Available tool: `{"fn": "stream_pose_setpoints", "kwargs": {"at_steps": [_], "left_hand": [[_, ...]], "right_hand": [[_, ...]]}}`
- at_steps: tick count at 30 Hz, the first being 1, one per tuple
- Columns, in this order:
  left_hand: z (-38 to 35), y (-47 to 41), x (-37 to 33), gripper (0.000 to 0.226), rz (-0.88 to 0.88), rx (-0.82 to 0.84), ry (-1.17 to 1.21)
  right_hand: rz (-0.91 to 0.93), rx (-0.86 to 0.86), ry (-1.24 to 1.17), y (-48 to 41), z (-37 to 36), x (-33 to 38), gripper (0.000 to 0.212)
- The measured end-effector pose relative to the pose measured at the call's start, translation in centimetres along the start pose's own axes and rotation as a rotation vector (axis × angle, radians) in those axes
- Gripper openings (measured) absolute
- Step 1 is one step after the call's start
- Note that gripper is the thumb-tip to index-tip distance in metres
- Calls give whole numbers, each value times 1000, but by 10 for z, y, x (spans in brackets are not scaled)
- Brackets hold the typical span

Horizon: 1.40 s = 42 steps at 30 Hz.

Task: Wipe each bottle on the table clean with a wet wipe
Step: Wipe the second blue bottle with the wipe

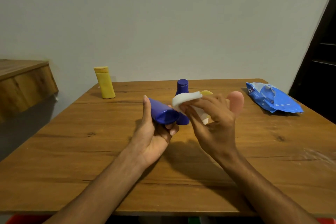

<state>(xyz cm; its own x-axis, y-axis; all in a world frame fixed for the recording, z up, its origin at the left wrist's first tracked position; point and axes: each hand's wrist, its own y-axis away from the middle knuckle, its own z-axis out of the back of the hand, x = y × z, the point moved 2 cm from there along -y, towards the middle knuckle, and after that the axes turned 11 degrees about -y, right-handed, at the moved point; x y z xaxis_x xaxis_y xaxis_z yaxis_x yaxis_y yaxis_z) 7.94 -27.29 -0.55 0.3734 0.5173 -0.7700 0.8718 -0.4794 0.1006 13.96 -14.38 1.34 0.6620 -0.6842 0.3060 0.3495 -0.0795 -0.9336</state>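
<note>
My left hand (154,132) grips a blue bottle (162,112) tilted on its side above the table, its flat end toward me. My right hand (212,120) pinches a folded white wet wipe (185,97) just right of that bottle. Behind my hands a second blue bottle (182,87) stands upright on the wooden table (91,151). A pink bottle (236,100) and a pale bottle with a yellow cap (206,93) stand behind my right hand, mostly hidden. A yellow bottle (105,82) stands alone at the far left.
A blue pack of wet wipes (272,99) lies at the far right of the table. A wooden ledge (23,78) juts out beyond the table's left side. A dark doorway (321,60) is at the right.
</note>
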Motion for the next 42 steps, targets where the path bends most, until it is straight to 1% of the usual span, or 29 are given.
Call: {"fn": "stream_pose_setpoints", "kwargs": {"at_steps": [4,7,10,13,16,17,18,20,22,26,28,30,33,35,40,42], "left_hand": [[2,0,1,69,54,-4,56],[1,2,1,76,76,1,55],[3,-1,-1,80,51,-40,77],[1,1,-2,80,53,-45,70],[-3,7,1,78,110,118,157],[-3,7,2,78,115,132,149],[-1,4,2,77,103,114,116],[2,0,0,76,58,25,36],[0,-2,-2,72,27,-6,38],[-2,3,2,67,51,78,55],[1,1,2,68,61,90,48],[2,-2,0,70,54,71,22],[4,-5,-2,63,-4,34,-45],[6,-4,-2,62,-24,13,-57],[8,-4,0,66,-39,119,-213],[10,-5,2,70,-36,170,-262]], "right_hand": [[97,149,-62,4,-9,3,15],[165,212,-15,8,-16,0,15],[162,162,47,9,-13,-5,16],[171,132,51,8,-13,-2,16],[258,169,42,10,-21,7,10],[276,177,49,9,-21,7,9],[273,173,58,9,-19,5,10],[224,131,60,7,-13,-1,13],[179,91,43,5,-10,-2,11],[244,130,56,7,-17,5,12],[265,159,89,7,-16,4,11],[226,159,99,6,-13,0,13],[92,124,35,3,-8,-7,20],[1,105,-33,2,-6,-8,20],[-98,255,-174,3,-11,-7,18],[-124,233,-160,2,-10,-9,16]]}}
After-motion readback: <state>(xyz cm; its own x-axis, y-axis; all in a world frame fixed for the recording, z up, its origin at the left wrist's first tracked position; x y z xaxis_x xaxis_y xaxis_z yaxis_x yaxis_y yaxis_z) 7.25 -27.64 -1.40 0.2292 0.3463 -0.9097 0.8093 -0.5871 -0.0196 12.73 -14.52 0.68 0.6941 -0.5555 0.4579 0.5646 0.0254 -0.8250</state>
